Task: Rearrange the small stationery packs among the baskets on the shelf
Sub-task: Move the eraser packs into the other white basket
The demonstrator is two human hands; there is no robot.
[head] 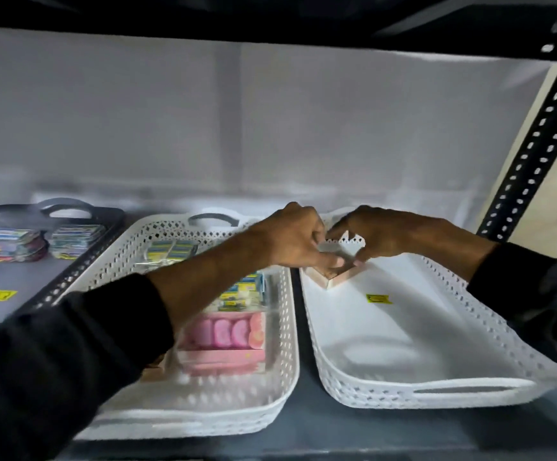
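Two white perforated baskets stand side by side on the shelf. The middle basket [288,327] holds blue-and-yellow packs [244,291] and pink packs [224,337] in clear wrap. The right basket [436,390] holds one small pale pink pack [332,281] at its far left corner. My left hand [295,239] and my right hand [390,232] both grip this pack from above, fingers meeting over it. Most of the pack is hidden under the fingers.
A dark grey basket [81,257] at the far left holds colourful packs [14,244]. Yellow stickers lie on the floors of the grey and the right baskets. A black perforated upright [536,144] rises at the right. An upper shelf hangs close above.
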